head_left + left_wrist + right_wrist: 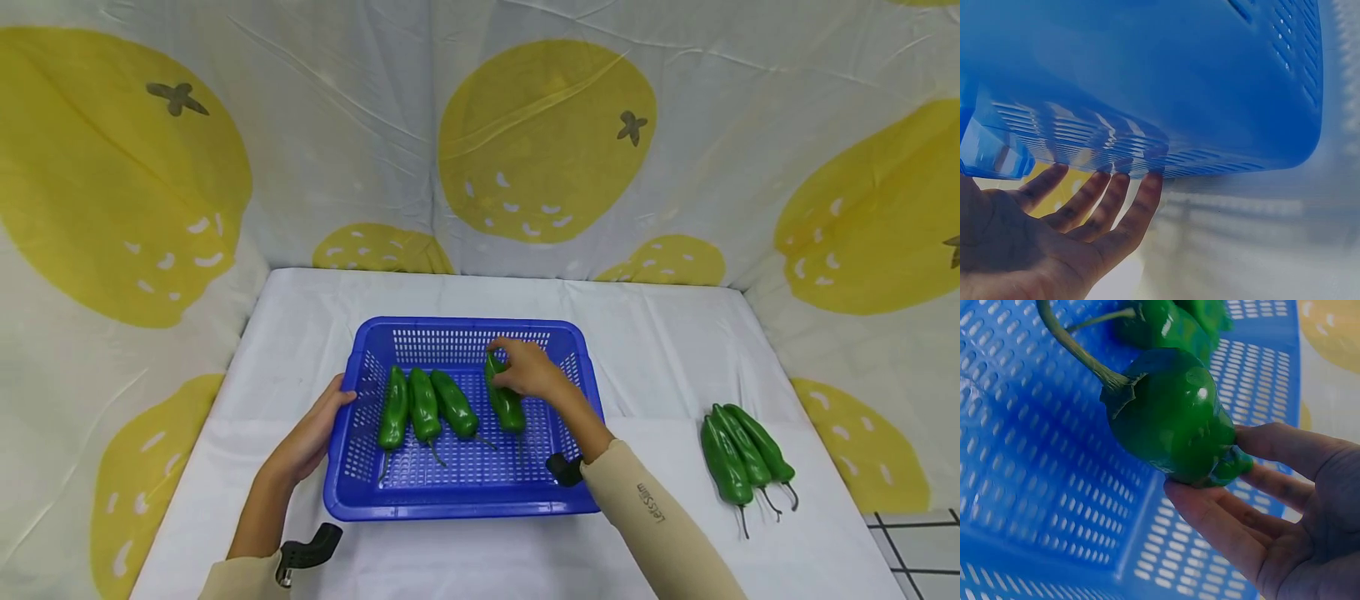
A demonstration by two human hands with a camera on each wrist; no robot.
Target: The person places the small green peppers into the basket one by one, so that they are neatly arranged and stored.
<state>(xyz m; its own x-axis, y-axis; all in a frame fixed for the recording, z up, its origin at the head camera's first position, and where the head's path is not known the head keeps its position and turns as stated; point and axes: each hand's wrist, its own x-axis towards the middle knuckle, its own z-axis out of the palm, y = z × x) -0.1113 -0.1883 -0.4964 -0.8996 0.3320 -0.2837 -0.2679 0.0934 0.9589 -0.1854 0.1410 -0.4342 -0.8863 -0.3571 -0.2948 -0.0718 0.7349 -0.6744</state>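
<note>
A blue plastic basket [480,508] with slotted walls sits on the white-covered table. At its left side my left hand [318,429] holds the rim, thumb lapping over the edge; in the left wrist view the fingers [1116,219] press against the outer wall. My right hand [527,368] reaches inside and pinches a green pepper [507,408] between thumb and fingers, near the end away from its stem. In the right wrist view that pepper [1166,412] tilts with its stem toward the camera. Three more green peppers [423,404] lie side by side in the basket's left half.
Three green peppers [738,458] lie together on the table [652,517] to the right of the basket. A cloth with yellow lemons [547,142] hangs behind and at the sides. Black camera mounts [311,546] jut from both wrists.
</note>
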